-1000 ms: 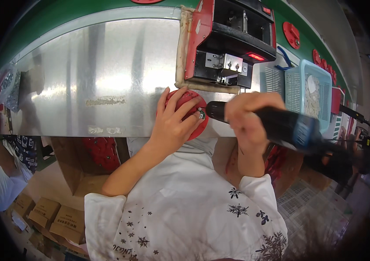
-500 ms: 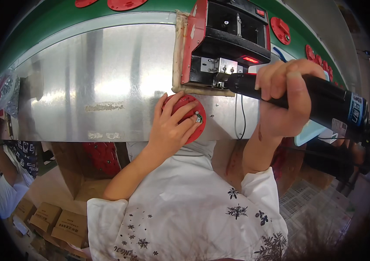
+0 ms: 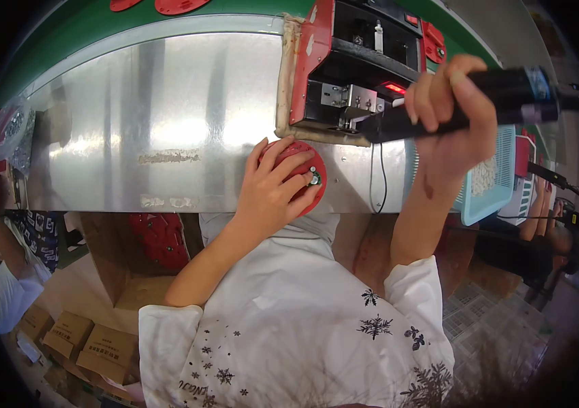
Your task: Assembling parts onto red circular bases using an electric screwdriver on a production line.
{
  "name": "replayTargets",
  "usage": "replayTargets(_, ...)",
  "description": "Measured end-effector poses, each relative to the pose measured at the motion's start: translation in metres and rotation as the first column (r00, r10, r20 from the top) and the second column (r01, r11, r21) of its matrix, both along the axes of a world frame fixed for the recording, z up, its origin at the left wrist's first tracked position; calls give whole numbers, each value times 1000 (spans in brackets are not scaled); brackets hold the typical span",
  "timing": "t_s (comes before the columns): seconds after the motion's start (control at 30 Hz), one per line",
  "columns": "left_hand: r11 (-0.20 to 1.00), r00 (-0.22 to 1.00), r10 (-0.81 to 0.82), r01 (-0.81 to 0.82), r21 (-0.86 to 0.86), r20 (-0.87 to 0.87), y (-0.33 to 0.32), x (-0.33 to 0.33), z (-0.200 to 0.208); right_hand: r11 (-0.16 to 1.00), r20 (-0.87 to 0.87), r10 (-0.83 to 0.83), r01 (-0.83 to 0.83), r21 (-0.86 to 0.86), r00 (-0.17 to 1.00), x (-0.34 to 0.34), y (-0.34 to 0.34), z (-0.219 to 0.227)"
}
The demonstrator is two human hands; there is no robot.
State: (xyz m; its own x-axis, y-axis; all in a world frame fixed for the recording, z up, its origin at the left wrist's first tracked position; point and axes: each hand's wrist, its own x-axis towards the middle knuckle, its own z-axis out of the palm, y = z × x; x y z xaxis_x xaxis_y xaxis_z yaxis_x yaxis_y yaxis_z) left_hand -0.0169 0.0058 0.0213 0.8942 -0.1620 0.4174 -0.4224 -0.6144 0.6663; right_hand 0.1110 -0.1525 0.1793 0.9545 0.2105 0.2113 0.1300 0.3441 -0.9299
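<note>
Beneath my left hand (image 3: 268,189) lies a red round plastic housing (image 3: 319,160) near the table's front edge, with a small green circuit board (image 3: 315,178) showing at its right side. The fingers curve over the housing and hold it; they hide much of its top. My right hand (image 3: 458,115) is wrapped around a black electric screwdriver (image 3: 507,92), raised at the right and blurred by motion. Its front end points left, close to the metal outlet of a red and black screw feeder (image 3: 354,102). Whether the bit carries a screw is too small to see.
The metal worktop (image 3: 99,149) reaches left to a clear plastic bag of small parts (image 3: 12,136). A light blue basket (image 3: 466,207) with small white parts stands at the right. Cardboard boxes (image 3: 109,350) sit below left. Other people are at both sides.
The rear end of the screwdriver in my right hand has swung up and away from me, uncovering the blue basket. My left hand stays on the red housing. The whole view has shifted slightly.
</note>
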Motion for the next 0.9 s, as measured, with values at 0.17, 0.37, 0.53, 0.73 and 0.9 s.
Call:
replayTargets(0.17, 999, 999, -23, 21, -40, -35, 2, 1, 8, 992, 9, -26, 25, 126, 1000, -57, -18, -44)
replayTargets(0.37, 997, 999, -46, 45, -65, -8, 5, 4, -1, 993, 59, -88, 83, 79, 994, -89, -21, -63)
replayTargets(0.53, 997, 999, -50, 49, -63, -19, 4, 3, -3, 992, 15, -93, 91, 89, 996, -86, -21, -69)
replayTargets(0.73, 998, 996, -67, 66, -23, -54, 3, 1, 0, 997, 77, -70, 71, -3, 995, -90, -10, -65)
replayTargets(0.9, 998, 998, -63, 63, -28, -25, 6, -1, 2, 991, 197, 69, -44, -129, 978, -96, -2, -67)
